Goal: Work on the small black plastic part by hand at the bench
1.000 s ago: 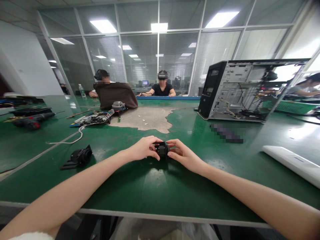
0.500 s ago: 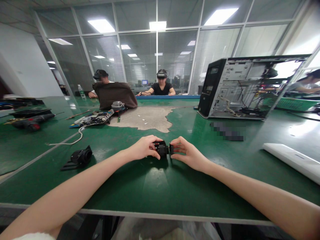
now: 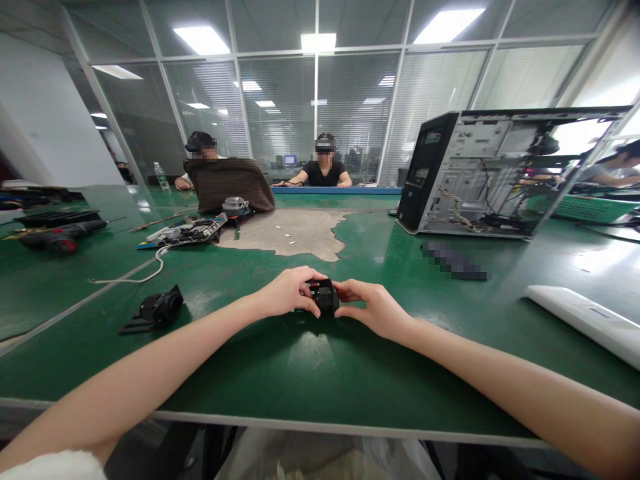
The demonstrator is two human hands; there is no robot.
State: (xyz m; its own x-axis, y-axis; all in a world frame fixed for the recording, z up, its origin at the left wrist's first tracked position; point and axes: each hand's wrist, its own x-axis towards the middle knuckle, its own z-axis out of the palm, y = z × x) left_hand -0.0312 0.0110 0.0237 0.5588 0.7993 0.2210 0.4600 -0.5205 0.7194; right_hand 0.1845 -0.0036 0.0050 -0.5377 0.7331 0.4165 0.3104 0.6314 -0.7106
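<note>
A black cylindrical part [image 3: 326,298] is held just above the green table [image 3: 280,373], in front of me. The fingers and thumb of my left hand [image 3: 295,293] wrap round its left side. My right hand [image 3: 371,307] has its fingertips and thumb pressed on the right end of the same part, where a black ring-like piece sits against it. Further left on the table lies a similar black part with a flat bracket [image 3: 159,310]. The inner details of the held part are too dark to make out.
An open computer case [image 3: 465,173] stands at the back right, with a white panel [image 3: 585,320] nearer. Circuit boards [image 3: 185,231], a white cable and a brown cover [image 3: 230,183] lie at the left back. Two people sit across the table.
My right hand has moved left, bringing the small black piece from a slight gap up against the cylindrical part. My left hand keeps its hold. The view has shifted slightly.
</note>
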